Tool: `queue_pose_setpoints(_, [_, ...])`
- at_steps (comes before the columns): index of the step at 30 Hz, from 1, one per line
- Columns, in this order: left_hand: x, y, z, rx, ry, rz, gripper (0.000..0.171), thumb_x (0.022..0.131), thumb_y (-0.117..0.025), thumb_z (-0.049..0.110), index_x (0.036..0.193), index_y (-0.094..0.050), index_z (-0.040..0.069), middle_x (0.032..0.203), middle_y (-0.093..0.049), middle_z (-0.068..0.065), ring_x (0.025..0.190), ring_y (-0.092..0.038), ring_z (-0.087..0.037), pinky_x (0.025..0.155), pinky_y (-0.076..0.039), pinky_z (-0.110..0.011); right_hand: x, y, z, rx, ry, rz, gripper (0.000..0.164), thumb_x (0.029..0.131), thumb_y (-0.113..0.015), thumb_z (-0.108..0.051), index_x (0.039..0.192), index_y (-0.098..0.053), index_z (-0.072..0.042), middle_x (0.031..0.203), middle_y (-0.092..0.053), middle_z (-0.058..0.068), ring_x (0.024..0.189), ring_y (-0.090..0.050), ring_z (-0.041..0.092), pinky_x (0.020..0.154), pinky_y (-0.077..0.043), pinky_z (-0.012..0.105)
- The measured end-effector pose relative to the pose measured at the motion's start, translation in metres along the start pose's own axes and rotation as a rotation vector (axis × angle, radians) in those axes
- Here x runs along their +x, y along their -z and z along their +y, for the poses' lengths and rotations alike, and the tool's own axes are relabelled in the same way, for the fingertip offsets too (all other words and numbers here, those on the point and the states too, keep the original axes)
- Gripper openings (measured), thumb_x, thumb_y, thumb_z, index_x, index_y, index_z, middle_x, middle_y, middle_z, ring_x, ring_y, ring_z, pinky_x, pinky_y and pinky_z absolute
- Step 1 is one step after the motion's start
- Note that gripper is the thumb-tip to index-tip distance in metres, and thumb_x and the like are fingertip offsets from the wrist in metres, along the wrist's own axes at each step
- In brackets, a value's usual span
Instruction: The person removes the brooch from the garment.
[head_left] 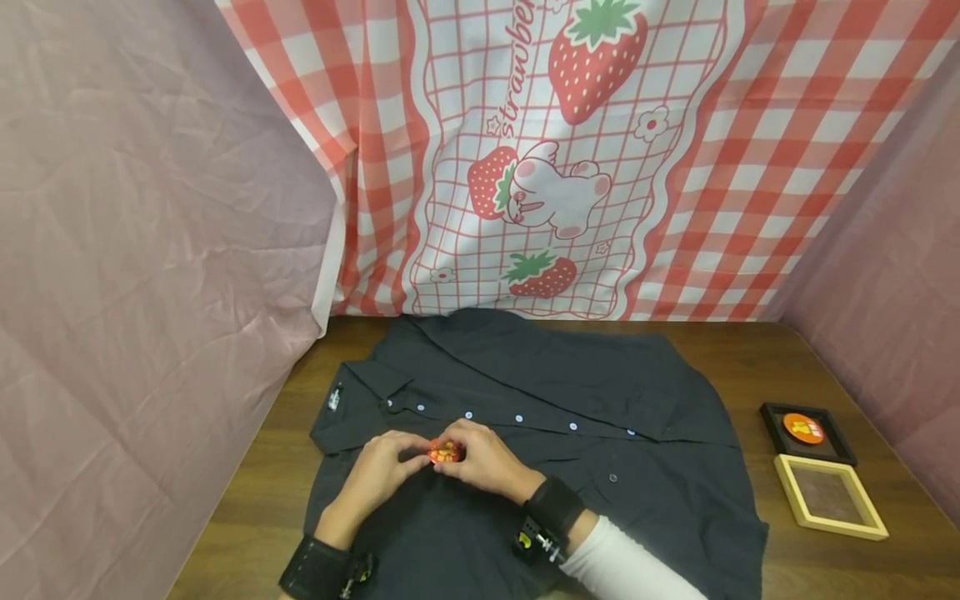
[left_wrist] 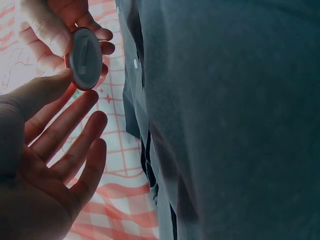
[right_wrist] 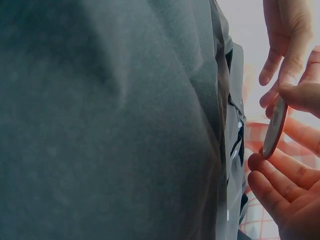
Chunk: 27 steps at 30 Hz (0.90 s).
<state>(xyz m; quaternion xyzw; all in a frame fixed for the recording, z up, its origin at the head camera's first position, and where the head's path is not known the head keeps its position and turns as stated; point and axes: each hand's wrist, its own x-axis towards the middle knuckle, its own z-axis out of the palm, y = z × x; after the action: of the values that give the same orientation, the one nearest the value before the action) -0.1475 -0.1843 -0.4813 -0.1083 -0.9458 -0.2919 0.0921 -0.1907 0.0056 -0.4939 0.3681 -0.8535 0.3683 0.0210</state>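
Observation:
A round orange pin badge (head_left: 444, 451) is held up over a dark button-up shirt (head_left: 525, 492). My left hand (head_left: 372, 475) pinches its left edge between thumb and forefinger, the other fingers spread loose in the left wrist view. From the other side my right hand (head_left: 486, 460) grips the badge by its edge. The grey back of the badge (left_wrist: 85, 59), with its pin bar, shows in the left wrist view. In the right wrist view the badge (right_wrist: 275, 129) appears nearly edge-on between both hands' fingers.
The shirt lies spread on a brown wooden table (head_left: 240, 517), its collar to the left. At the right are a black frame with an orange badge (head_left: 804, 428) in it and a pale wooden frame (head_left: 870, 504). A strawberry-print checked cloth (head_left: 750, 208) hangs behind.

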Motion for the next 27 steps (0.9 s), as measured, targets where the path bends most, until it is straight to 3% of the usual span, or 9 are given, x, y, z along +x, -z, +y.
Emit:
queue_pose_setpoints(14, [0.0008,-0.0006,-0.0008,0.001,0.028,-0.061,0.022,0.081,-0.078,0.018,0.102,-0.076,0.012,0.102,-0.075,-0.003,0.101,-0.069,-0.024,0.089,-0.052,-0.048,-0.0020,-0.0008,0.0039,-0.013,0.002,-0.018,0.022,0.080,-0.080,-0.024,0.098,-0.072,-0.016,0.098,-0.066,-0.003,0.086,-0.060,0.009,0.076,-0.051,0.023])
queue_pose_setpoints(27, [0.0022,-0.0001,0.0031,0.009,0.051,-0.075,0.027,0.084,-0.076,0.023,0.106,-0.075,0.009,0.106,-0.075,-0.006,0.104,-0.068,-0.027,0.091,-0.052,-0.048,-0.0042,0.0040,0.0035,-0.032,0.018,0.017,0.022,0.079,-0.081,-0.025,0.096,-0.072,-0.015,0.099,-0.066,-0.002,0.092,-0.060,0.013,0.082,-0.051,0.029])
